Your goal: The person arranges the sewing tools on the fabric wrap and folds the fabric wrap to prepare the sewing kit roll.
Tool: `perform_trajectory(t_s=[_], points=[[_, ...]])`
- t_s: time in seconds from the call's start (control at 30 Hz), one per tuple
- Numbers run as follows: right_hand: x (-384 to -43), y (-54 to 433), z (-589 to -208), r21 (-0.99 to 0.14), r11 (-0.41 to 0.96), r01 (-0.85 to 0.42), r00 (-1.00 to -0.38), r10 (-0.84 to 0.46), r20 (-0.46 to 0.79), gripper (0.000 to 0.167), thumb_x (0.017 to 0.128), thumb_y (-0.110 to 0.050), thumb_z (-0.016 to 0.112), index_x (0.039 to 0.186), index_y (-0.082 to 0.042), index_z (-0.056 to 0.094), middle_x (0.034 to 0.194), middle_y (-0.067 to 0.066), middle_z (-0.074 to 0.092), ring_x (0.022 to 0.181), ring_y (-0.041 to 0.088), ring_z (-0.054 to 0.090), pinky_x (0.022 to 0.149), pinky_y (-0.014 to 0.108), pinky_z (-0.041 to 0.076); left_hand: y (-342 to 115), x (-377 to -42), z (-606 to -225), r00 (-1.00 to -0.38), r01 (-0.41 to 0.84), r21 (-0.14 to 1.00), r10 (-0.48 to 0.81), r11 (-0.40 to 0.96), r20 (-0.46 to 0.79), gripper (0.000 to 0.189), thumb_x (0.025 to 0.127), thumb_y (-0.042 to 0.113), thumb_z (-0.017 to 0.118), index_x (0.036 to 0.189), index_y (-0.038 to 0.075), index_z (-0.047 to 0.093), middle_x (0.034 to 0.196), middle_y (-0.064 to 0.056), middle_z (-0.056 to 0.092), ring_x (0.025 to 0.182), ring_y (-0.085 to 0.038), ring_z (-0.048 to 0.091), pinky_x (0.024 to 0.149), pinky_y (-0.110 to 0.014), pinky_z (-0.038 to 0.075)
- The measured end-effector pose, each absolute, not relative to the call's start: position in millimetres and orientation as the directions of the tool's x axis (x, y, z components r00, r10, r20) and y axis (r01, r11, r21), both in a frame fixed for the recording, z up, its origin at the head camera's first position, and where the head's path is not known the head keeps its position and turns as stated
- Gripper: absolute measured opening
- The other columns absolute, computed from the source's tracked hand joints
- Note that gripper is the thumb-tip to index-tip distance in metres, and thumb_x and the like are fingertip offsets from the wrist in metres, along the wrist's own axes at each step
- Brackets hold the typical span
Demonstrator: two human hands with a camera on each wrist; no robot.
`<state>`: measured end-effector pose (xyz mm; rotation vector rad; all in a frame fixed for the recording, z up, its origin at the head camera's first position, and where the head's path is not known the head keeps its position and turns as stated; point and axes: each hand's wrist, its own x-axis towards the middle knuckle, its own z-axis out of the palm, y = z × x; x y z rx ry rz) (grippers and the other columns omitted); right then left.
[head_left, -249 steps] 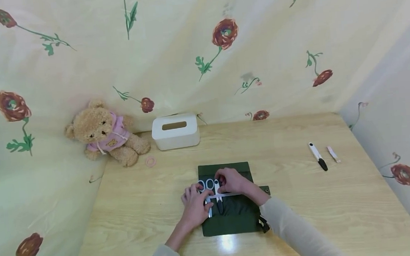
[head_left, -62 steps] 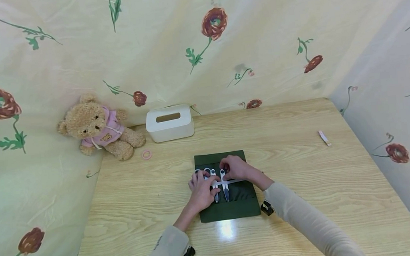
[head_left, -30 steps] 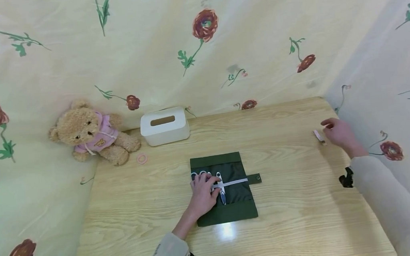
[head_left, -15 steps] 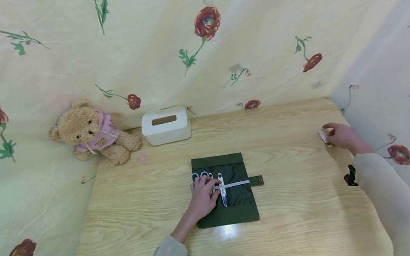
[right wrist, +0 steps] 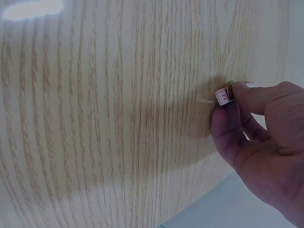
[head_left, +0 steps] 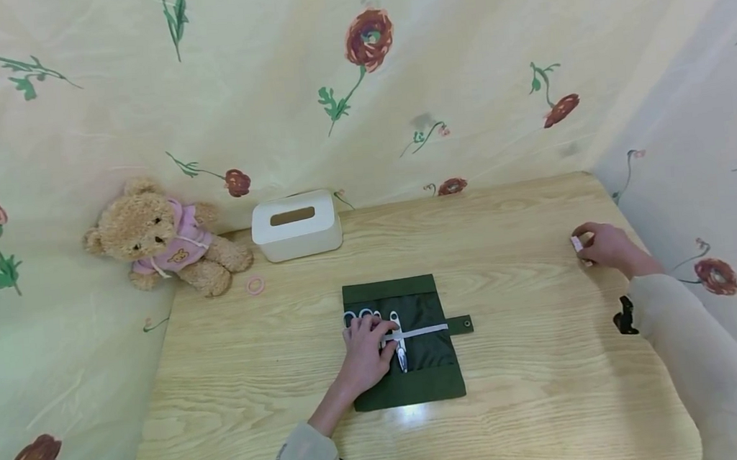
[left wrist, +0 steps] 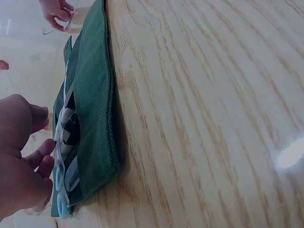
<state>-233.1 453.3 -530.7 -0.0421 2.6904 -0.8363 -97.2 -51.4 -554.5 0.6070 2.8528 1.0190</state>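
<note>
The right hand (head_left: 606,246) pinches a folded measuring tape (right wrist: 222,97), well right of the green tool roll (head_left: 413,389); the left hand (head_left: 365,349) rests on the roll, fingers loosely spread. Caution: uneven pinch pressure could unfurl the tape — or drop it.

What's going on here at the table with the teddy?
A person's right hand is pinching what looks like a small folded measuring tape on the table. The left hand is over an open green pouch, where scissors and a white-handled tool lie under a pale strap.
</note>
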Motion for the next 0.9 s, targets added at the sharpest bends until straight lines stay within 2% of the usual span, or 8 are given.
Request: perform_trajectory(t_s=[0.23,0.47,0.73,0.9], points=[[-228,446,-533,-0.555,0.830,0.057,-0.953,-0.121,-0.278,0.043,0.082,0.003,0.065,0.120,0.014,0.048,0.089,0.028,0.060,0.070,0.028,0.059,0.057,0.035,0.051,-52,-97,-557,-0.916,0.357,0.616,0.392,0.702,0.084,0.021,0.095,0.013,0.069,0.116,0.014,0.069,0.116,-0.010,0.052,0.107,-0.029,0.038,0.086,-0.051,0.026],[-223,439,-531,-0.589,0.805,0.074,-0.956,-0.111,-0.272,0.047,0.084,0.000,0.065,0.126,0.013,0.047,0.097,0.029,0.059,0.074,0.026,0.058,0.059,0.033,0.050,-52,-96,-557,-0.914,0.360,0.612,0.397,0.704,0.082,0.021,0.095,0.015,0.070,0.116,0.014,0.069,0.117,-0.009,0.052,0.107,-0.029,0.038,0.088,-0.052,0.026],[-214,422,-529,-0.724,0.678,0.131,-0.951,-0.120,-0.284,0.049,0.095,-0.002,0.059,0.138,0.013,0.041,0.107,0.027,0.052,0.079,0.020,0.056,0.064,0.030,0.052,-50,-97,-560,-0.914,0.349,0.598,0.404,0.722,0.047,0.023,0.095,0.016,0.069,0.117,0.017,0.069,0.118,-0.007,0.052,0.109,-0.027,0.037,0.091,-0.053,0.025],[-208,409,-530,-0.790,0.600,0.122,-0.961,-0.126,-0.245,0.048,0.098,-0.003,0.057,0.140,0.013,0.039,0.114,0.028,0.048,0.085,0.016,0.055,0.069,0.029,0.054,-48,-96,-561,-0.913,0.349,0.589,0.405,0.729,0.040,0.024,0.094,0.015,0.070,0.118,0.018,0.069,0.119,-0.008,0.052,0.110,-0.028,0.037,0.091,-0.054,0.026]])
